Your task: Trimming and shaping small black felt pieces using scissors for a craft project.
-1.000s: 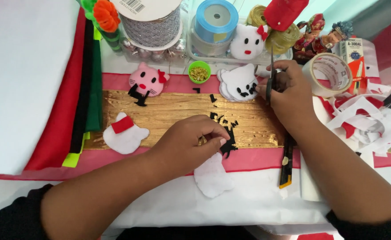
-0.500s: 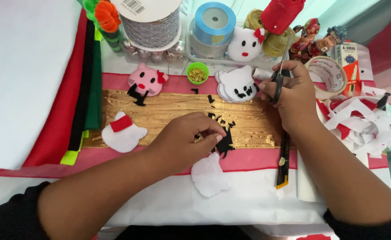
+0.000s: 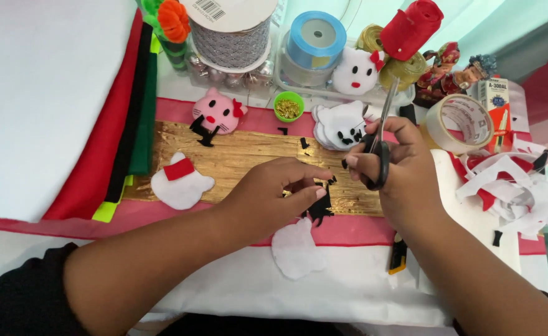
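Over the gold sheet [image 3: 236, 158] on the desk [image 3: 349, 286], a small black felt scrap [image 3: 319, 205] is being pinched between the fingertips of the left hand [image 3: 274, 199], while scissors [image 3: 380, 146] are being gripped in the closed right hand [image 3: 392, 168]. Being thin, limp and light, the scrap is probably best being held by its edge, close to the cut.

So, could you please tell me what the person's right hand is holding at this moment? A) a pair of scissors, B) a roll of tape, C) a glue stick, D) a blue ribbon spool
A: the right hand has its fingers through the black handles of a pair of scissors, blades pointing up, while the tape roll and blue ribbon spool sit untouched on the table.
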